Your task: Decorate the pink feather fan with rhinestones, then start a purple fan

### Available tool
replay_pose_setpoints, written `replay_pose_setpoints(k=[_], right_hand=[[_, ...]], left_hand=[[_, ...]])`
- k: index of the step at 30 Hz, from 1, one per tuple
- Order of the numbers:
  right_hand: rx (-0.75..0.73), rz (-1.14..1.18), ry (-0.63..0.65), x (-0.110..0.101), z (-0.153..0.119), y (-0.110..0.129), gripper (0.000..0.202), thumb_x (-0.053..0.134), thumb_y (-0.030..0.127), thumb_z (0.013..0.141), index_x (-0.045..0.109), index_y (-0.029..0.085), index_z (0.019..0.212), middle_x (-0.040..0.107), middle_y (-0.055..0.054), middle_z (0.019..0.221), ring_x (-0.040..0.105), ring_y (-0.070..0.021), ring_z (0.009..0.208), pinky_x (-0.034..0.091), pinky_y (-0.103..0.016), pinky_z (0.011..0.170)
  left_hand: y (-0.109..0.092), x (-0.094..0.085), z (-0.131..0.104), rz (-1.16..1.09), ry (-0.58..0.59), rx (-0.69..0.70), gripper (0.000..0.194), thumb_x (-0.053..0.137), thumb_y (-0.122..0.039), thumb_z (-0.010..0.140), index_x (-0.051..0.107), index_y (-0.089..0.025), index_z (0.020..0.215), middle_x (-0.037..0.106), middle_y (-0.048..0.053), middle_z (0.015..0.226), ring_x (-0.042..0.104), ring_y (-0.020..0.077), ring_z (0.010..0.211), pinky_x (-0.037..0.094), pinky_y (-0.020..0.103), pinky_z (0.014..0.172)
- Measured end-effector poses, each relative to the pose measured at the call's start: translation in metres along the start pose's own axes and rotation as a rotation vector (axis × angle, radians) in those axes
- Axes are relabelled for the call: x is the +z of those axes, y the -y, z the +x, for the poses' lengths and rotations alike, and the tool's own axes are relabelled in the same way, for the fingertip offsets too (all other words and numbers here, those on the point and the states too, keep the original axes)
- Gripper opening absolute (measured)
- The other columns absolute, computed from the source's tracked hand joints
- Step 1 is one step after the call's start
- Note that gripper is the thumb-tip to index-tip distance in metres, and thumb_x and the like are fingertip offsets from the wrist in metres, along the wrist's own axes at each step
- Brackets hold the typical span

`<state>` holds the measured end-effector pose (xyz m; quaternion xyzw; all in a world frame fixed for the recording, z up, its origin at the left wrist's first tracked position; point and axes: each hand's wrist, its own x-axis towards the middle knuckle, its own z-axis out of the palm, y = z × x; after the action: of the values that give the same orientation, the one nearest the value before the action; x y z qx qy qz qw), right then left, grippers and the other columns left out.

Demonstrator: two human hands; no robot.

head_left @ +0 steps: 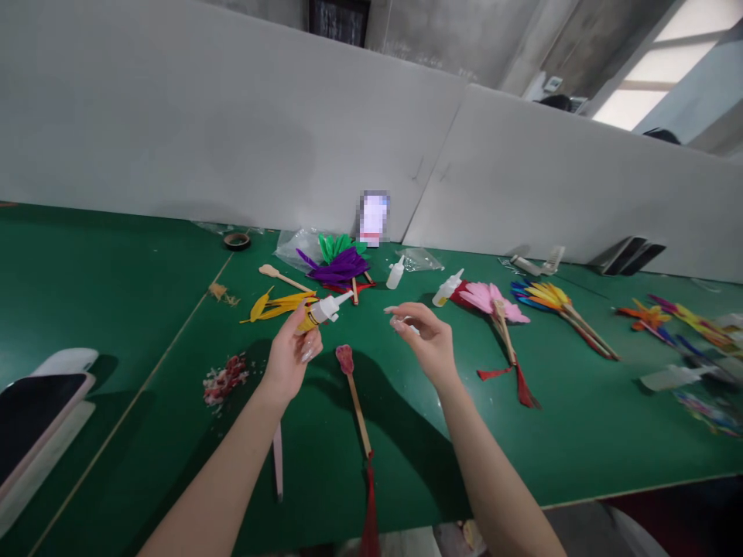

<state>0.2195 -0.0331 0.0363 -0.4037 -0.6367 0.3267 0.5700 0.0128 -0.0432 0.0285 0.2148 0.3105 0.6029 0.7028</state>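
Note:
My left hand [295, 352] is wrapped round a small glue bottle [318, 312] with a yellow label, its white nozzle tilted up to the right. Across from it, my right hand [426, 336] hovers over the table with fingertips pinched around something small and whitish that I cannot make out. Between and below the hands lies a wooden stick [358, 406] with a reddish-pink patch on its wide head and a red tassel [370, 503] at its lower end.
Purple feathers [340, 268], yellow feathers [275, 305] and a white bottle [395, 273] lie beyond my hands. Pink [487, 300] and multicoloured feather fans [551, 298] are on the right. Red scraps [225, 381] lie left; a lit phone [374, 218] leans on the partition.

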Motion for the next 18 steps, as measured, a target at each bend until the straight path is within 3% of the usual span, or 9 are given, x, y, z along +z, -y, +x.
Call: replay_pose_setpoints(k=[8, 12, 18], right_hand=[[0.049, 0.032, 0.071, 0.004, -0.003, 0.002, 0.016, 0.061, 0.032, 0.081, 0.067, 0.021, 0.073, 0.066, -0.003, 0.071, 0.058, -0.0147, 0.068, 0.048, -0.028, 0.062], [0.101, 0.109, 0.110, 0.005, -0.002, 0.000, 0.019, 0.058, 0.036, 0.083, 0.069, 0.021, 0.078, 0.068, -0.003, 0.077, 0.060, -0.0147, 0.070, 0.050, -0.028, 0.061], [0.201, 0.253, 0.038, 0.003, 0.000, -0.005, 0.024, 0.061, 0.042, 0.079, 0.068, 0.020, 0.072, 0.068, -0.003, 0.071, 0.058, -0.0133, 0.060, 0.051, -0.028, 0.057]], left_hand=[[-0.002, 0.001, -0.002, -0.037, 0.065, -0.006, 0.022, 0.058, -0.033, 0.080, 0.059, -0.015, 0.092, 0.059, 0.003, 0.070, 0.046, 0.0076, 0.052, 0.035, 0.019, 0.046], [0.003, 0.003, -0.002, 0.155, 0.042, 0.029, 0.027, 0.064, -0.034, 0.076, 0.061, -0.016, 0.095, 0.065, 0.007, 0.090, 0.056, 0.0109, 0.067, 0.039, 0.020, 0.053], [0.013, 0.001, 0.003, 0.475, -0.078, 0.139, 0.037, 0.072, -0.032, 0.067, 0.063, -0.018, 0.100, 0.064, 0.006, 0.106, 0.058, 0.0149, 0.091, 0.042, 0.019, 0.066]])
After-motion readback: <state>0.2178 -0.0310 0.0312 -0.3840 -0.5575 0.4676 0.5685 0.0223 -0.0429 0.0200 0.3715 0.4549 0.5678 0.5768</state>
